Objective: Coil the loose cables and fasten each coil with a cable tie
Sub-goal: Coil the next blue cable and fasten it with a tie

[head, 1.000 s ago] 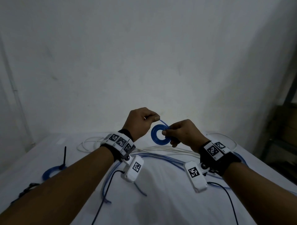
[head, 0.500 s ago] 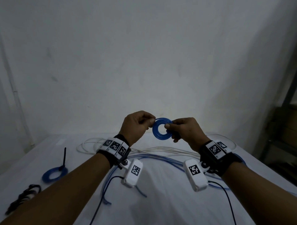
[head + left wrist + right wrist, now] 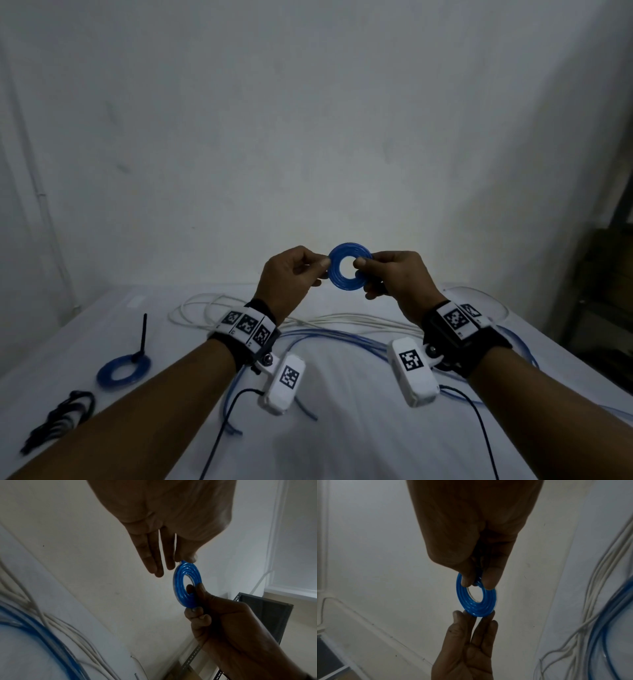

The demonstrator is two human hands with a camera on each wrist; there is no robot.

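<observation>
I've got a tight blue coil (image 3: 350, 271) pinched btwn both hands: left hand (image 3: 291, 277) fingers at its rim, right hand (image 3: 399, 279) gripping opposite side. No tie on it yet, I'd say. One tied coil (image 3: 123, 371) sits on counter (image 3: 342, 428); loose blue cables (image 3: 342, 337) & white cables (image 3: 342, 320) left.

Left hand (image 3: 291, 274), right hand (image 3: 399, 277) pinch blue coil (image 3: 350, 266).

- A plain white wall (image 3: 308, 120) fills the background in dim, bluish light.
- A white-covered table (image 3: 342, 445) meets it.
- A dark metal shelf (image 3: 603, 291) stands at the right.
</observation>
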